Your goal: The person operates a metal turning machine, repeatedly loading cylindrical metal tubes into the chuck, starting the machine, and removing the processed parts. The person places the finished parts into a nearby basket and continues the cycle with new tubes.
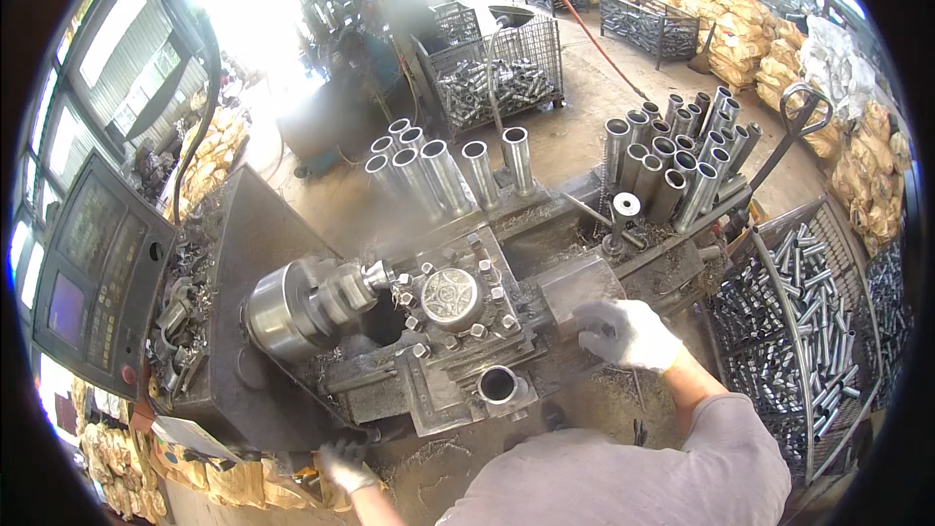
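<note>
A lathe fills the middle, with a shiny round chuck (287, 307) gripping a short metal workpiece (376, 275). Beside it sits a square tool post (453, 299) ringed by bolts, and in front of that an upright metal tube (499, 386). My right hand (628, 333), in a white glove with grey fingers, is by a flat metal cover (575, 287) right of the tool post. Its fingers are curled; what they hold, if anything, is hidden. Low at the lathe's front edge is my gloved left hand (347, 468), its fingers dark and blurred.
Steel tubes (433, 170) stand behind the tool post, and a denser group (682, 156) stands right of them. A control panel (93, 273) is at left. Wire bins of metal parts (813, 331) are at right, with another cage (497, 78) behind. Yellowish sacks (730, 29) line the back.
</note>
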Motion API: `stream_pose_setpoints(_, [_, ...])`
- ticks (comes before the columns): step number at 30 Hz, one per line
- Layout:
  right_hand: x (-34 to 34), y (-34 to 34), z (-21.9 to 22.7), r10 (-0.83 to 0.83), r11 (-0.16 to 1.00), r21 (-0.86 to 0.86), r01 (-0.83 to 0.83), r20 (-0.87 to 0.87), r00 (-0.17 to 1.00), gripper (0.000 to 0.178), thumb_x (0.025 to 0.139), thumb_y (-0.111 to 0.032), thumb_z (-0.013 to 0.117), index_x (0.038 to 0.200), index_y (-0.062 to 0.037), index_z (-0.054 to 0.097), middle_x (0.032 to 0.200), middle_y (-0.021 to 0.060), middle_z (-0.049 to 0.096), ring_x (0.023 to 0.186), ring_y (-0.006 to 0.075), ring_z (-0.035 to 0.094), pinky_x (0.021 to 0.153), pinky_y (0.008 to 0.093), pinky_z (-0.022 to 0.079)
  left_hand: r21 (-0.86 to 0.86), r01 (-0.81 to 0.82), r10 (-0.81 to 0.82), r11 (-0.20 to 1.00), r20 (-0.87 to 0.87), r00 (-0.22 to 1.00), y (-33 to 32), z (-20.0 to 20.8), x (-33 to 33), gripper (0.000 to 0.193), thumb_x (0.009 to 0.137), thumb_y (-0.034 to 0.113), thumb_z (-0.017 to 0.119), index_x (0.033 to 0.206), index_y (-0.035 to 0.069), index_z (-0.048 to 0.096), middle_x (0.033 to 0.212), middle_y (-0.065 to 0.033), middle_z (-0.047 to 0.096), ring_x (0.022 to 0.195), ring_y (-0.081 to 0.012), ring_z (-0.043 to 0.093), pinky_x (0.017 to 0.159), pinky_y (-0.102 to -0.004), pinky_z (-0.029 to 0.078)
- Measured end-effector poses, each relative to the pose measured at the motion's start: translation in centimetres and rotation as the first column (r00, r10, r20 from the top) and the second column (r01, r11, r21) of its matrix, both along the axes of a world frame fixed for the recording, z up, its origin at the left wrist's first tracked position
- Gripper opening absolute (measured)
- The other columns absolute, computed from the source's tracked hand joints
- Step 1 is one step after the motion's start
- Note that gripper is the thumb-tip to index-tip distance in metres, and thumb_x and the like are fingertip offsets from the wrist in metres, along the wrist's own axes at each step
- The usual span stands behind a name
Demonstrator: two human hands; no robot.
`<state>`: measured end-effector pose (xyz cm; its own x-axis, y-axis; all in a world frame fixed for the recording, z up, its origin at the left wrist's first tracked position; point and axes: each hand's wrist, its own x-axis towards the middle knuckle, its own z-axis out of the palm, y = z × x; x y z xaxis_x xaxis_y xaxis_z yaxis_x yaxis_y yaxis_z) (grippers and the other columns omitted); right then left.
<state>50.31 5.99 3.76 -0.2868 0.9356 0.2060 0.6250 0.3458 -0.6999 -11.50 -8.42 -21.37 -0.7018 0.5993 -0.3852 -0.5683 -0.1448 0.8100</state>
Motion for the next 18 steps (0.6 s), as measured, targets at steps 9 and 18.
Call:
stream_pose_setpoints(9, [-2.9, 2.1, 0.8, 0.005, 0.996, 0.093, 0.0, -0.055, 0.998, 0.039, 0.087, -0.016, 0.083, 0.124, -0.0063, 0.074, 0.098, 0.0148, 0.08, 0.087, 0.0302, 0.08, 0.078, 0.0392, 0.063, 0.277, 0.737, -0.785, 0.616, 0.144, 0.602, 25.2, 10.9, 21.1, 0.051, 0.108, 0.051, 0.064, 0.139, 0.01, 0.064, 0.126, -0.0028, 0.071, 0.11, -0.0188, 0.068, 0.09, -0.0387, 0.058])
stream_pose_setpoints(18, [0.1, 0.4, -0.5, -0.251, 0.968, -0.004, 0.251, -0.073, 0.965, 0.037, 0.086, -0.008, 0.079, 0.122, 0.0, 0.075, 0.1, 0.016, 0.08, 0.089, 0.0244, 0.079, 0.081, 0.0346, 0.062, 0.016, 0.131, -0.019, 0.991, -0.966, 0.259, 27.8, 19.1, 22.4, 0.036, 0.098, 0.026, 0.08, 0.116, -0.004, 0.074, 0.1, -0.0098, 0.079, 0.092, -0.0181, 0.071, 0.092, -0.0346, 0.055])
